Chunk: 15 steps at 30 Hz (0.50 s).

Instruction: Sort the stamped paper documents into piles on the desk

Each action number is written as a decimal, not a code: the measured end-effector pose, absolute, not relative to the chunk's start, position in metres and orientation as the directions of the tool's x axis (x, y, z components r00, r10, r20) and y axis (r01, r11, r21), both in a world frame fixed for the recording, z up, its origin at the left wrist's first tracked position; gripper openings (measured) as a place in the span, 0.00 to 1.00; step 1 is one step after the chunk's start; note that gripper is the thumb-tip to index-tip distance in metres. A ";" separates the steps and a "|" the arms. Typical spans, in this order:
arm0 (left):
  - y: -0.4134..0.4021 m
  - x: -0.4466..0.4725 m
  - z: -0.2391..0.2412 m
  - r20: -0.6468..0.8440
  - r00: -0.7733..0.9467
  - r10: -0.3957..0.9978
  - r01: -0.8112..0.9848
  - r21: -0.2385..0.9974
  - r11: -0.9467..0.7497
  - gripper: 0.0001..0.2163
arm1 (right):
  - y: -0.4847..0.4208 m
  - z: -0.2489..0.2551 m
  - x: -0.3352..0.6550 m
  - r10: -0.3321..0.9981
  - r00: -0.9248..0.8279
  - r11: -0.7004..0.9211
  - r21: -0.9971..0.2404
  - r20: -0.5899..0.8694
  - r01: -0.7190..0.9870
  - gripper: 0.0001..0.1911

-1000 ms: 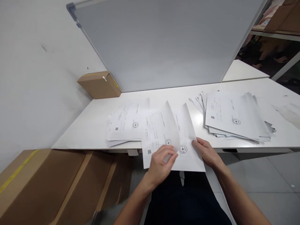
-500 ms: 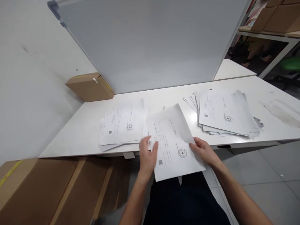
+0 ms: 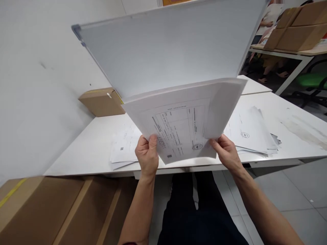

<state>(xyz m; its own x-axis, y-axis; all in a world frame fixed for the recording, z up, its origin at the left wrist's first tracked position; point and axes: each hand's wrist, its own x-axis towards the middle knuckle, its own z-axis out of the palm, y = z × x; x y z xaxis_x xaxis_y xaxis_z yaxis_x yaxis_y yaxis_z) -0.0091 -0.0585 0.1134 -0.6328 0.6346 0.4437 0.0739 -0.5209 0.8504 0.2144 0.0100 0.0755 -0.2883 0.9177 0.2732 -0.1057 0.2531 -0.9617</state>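
A sheaf of printed paper sheets (image 3: 184,122) with a round stamp is held up, tilted, over the front of the table. My left hand (image 3: 147,151) grips its left edge, thumb on the printed face. On the right edge my right hand (image 3: 226,149) pinches it the same way, fingers behind. How many sheets are in the sheaf I cannot tell. Behind it to the left lies a paper stack (image 3: 122,144), partly hidden by the held sheets. A messier paper pile (image 3: 252,132) rests on the right, its left part covered too.
A large whiteboard (image 3: 163,51) stands across the back of the white table (image 3: 76,153). A cardboard box (image 3: 102,102) sits by the wall. Large cartons (image 3: 38,211) stand below on the left. More boxes (image 3: 296,34) and a person (image 3: 270,17) are at the far right.
Both hands have raised the paper sheets from near my lap and tilted them more upright. My left hand now has a firm thumb grip on the edge. The camera view has tipped upward.
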 end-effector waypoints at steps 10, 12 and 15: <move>-0.046 -0.013 0.102 0.539 -0.569 0.621 0.190 0.821 -0.538 0.07 | 0.040 0.049 0.201 0.879 -0.361 0.243 -0.944 0.311 -0.222 0.12; -0.045 -0.013 0.102 0.534 -0.574 0.621 0.204 0.827 -0.523 0.08 | 0.041 0.046 0.200 0.880 -0.351 0.260 -0.943 0.320 -0.209 0.12; -0.046 -0.012 0.103 0.534 -0.581 0.614 0.200 0.825 -0.528 0.09 | 0.040 0.048 0.200 0.882 -0.334 0.283 -0.940 0.333 -0.189 0.12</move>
